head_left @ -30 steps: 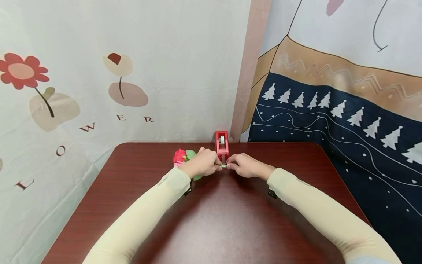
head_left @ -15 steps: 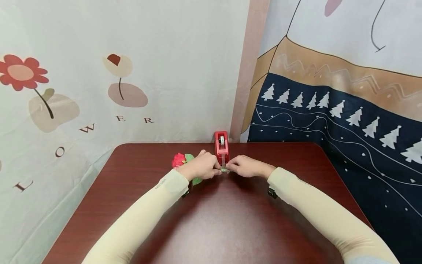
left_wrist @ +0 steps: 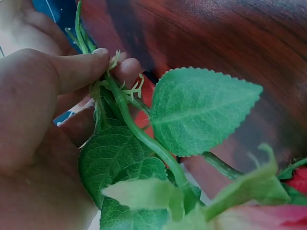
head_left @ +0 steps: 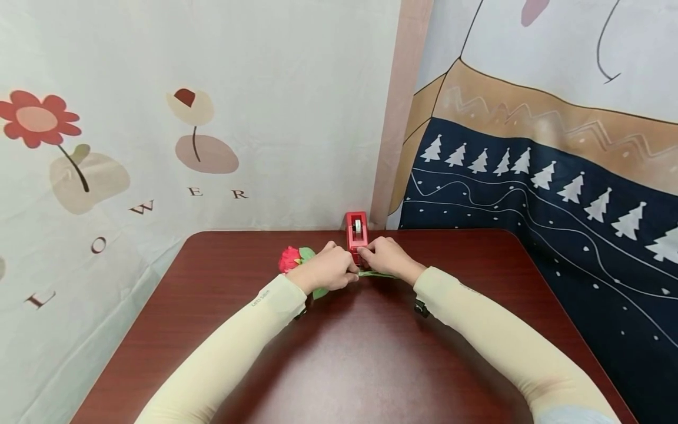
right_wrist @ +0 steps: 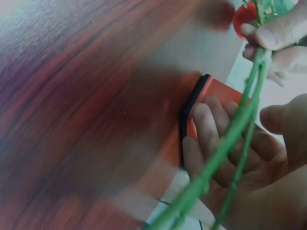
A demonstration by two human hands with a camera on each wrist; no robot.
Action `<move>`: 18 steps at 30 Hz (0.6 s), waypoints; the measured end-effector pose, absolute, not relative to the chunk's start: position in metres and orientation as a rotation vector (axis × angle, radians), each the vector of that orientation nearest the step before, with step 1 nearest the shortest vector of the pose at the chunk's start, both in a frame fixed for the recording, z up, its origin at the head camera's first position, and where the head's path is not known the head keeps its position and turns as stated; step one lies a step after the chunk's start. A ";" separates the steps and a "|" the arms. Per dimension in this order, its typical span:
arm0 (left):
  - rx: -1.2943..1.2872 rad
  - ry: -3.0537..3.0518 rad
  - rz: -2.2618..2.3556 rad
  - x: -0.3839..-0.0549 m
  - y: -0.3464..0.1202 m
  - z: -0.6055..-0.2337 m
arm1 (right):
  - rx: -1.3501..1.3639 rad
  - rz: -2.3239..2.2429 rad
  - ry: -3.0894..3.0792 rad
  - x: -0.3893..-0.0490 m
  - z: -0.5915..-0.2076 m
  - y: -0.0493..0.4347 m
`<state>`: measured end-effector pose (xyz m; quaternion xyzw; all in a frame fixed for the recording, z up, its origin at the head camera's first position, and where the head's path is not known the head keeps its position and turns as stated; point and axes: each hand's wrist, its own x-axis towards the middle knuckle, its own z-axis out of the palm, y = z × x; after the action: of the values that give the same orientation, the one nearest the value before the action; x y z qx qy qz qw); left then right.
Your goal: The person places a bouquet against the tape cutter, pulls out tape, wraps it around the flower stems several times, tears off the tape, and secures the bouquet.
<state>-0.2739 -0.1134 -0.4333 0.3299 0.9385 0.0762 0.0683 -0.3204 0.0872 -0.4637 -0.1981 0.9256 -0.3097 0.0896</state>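
Thumb and fingertips of my left hand [head_left: 329,268] pinch a bunch of artificial roses by their green stems [right_wrist: 235,127]. A red rose [head_left: 289,259] lies left of that hand in the head view; part of a pink bloom [left_wrist: 261,218] appears in the left wrist view, beside toothed green leaves [left_wrist: 199,112]. The stems run right, under my right hand [head_left: 389,257]. That hand is at the front of a red tape dispenser [head_left: 356,231], its fingers lying near or against the dispenser's side, thumb apart. Whether the fingertips touch tape is hidden.
The dispenser stands at the back edge of the dark red wooden table [head_left: 339,359], close to a pale printed cloth wall [head_left: 296,118]. A navy cloth with white trees [head_left: 529,194] hangs beyond the table's right side.
My right hand has left the stems and moved forward and left to the dispenser's front; more stem now shows below it. My left hand keeps its pinch on the stems, shifted slightly toward me.
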 end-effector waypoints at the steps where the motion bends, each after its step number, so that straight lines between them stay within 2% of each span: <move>1: 0.998 2.829 0.229 -0.274 -0.113 -0.433 | -0.577 -0.918 2.762 -0.321 -0.464 0.086; 18: 1.040 2.842 0.188 -0.272 -0.108 -0.434 | -0.363 -0.965 2.897 -0.313 -0.470 0.070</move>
<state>-0.2720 -0.1082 -0.4338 0.3425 0.9359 0.0620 0.0544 -0.3130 0.0704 -0.4701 -0.1181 0.9416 -0.3136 0.0335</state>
